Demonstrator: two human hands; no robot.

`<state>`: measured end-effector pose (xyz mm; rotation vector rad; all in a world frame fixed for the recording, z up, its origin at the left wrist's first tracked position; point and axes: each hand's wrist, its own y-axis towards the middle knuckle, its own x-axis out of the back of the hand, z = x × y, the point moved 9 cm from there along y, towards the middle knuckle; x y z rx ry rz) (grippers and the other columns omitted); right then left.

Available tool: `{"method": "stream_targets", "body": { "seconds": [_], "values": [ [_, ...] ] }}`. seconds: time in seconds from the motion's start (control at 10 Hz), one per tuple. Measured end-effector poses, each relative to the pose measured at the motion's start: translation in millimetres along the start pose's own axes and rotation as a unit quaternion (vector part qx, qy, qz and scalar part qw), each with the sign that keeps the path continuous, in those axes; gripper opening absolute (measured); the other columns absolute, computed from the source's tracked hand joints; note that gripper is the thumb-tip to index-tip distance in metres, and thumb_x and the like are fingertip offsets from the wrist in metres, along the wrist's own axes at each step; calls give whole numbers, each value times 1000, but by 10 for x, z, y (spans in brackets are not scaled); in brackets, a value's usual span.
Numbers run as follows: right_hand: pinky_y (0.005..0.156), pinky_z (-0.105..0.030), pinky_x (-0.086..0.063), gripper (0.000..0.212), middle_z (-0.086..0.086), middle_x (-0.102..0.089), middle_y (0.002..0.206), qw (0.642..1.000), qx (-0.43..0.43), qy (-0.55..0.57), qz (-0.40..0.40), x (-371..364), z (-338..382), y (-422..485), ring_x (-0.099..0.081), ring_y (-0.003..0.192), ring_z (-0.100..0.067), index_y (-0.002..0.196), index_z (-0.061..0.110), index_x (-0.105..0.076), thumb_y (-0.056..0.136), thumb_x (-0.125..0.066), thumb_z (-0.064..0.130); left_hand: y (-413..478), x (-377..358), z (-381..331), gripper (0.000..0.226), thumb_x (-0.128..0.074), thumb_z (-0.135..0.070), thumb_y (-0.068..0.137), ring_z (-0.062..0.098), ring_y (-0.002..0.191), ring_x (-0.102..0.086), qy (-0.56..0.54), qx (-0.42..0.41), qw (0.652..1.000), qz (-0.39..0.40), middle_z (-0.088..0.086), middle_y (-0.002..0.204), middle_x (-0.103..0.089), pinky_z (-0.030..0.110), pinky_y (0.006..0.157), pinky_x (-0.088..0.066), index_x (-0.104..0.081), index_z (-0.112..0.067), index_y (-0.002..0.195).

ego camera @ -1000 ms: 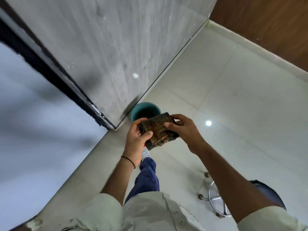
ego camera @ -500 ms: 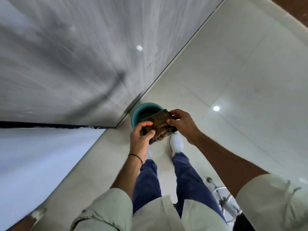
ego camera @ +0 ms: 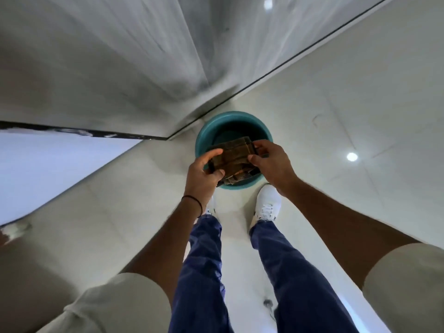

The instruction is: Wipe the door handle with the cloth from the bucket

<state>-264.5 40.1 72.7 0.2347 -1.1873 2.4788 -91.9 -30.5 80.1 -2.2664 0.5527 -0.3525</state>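
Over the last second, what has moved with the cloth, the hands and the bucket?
The view has tilted down: the teal bucket now sits straight below, by both white shoes. The folded brown cloth has come over the bucket's opening. Nothing taken or released: the left hand and right hand still hold it together. The bucket remains by the wall.

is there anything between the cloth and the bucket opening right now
Nothing visible. The left hand and right hand hold the folded cloth directly over the teal bucket, whose mouth looks open beneath it.
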Motion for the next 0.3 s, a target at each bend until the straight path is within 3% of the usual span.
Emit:
{"method": "stream_targets", "body": {
  "seconds": [0.2, 0.3],
  "values": [
    [86, -29, -50, 29, 2, -65, 107, 999, 12, -51, 5, -345, -565, 844, -61, 98, -17, 125, 16, -60, 96, -57, 14, 926, -19, 690, 53, -61, 7, 78, 26, 116, -62, 25, -15, 999, -12, 11, 129, -62, 48, 94, -56, -65, -26, 119],
    [90, -29, -46, 35, -2, -63, 114, 990, 17, -141, -10, -450, -849, 1294, -60, 104, -22, 130, 14, -57, 96, -60, 20, 1331, -127, 974, 56, -67, -2, 78, 23, 128, -51, 125, -52, 990, -25, 7, 140, -50, 44, 110, -44, -58, -24, 129]
  ]
}}
